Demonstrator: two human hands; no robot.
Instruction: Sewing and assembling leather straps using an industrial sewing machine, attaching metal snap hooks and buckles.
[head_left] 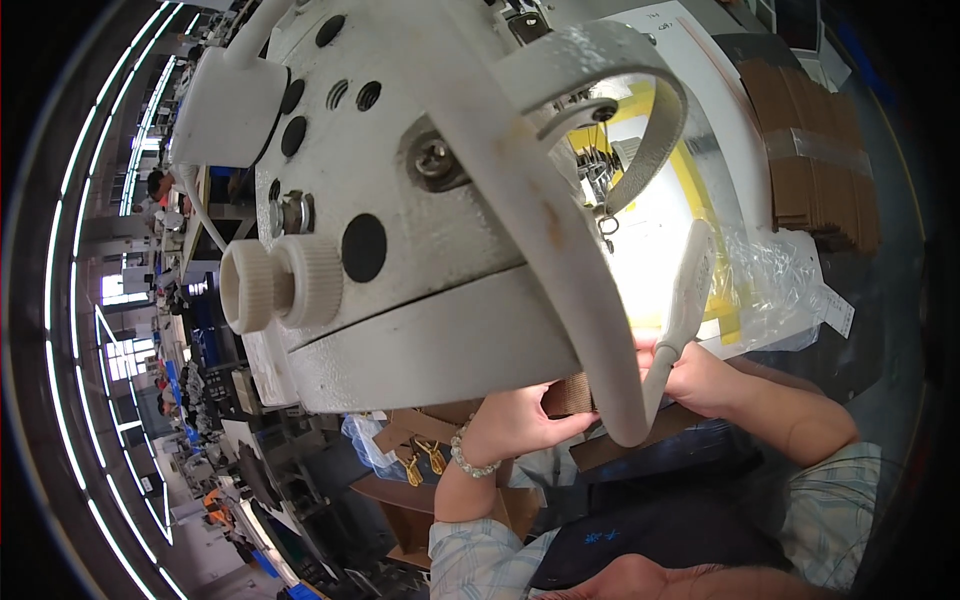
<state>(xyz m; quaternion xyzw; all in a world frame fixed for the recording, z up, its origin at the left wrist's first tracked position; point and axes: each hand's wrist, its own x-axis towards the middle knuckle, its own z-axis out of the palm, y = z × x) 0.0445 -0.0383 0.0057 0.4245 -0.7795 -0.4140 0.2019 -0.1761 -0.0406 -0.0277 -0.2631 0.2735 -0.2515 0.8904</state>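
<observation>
At a sewing machine (440, 340), seen from the head view, a worker's left hand (528, 420) closes on brown webbing (571, 396), low in front of the machine; its long axis cannot be told. The right hand (700, 380) has bent fingers, its grip hidden by a pale curved arm (600, 340). Below, a brown strip (635, 440) points up to the right lengthwise. At lower left stands an open carton (405, 552), contents unclear, near gold clasps (431, 459); at right, a clear bag (775, 275) lies crumpled.
</observation>
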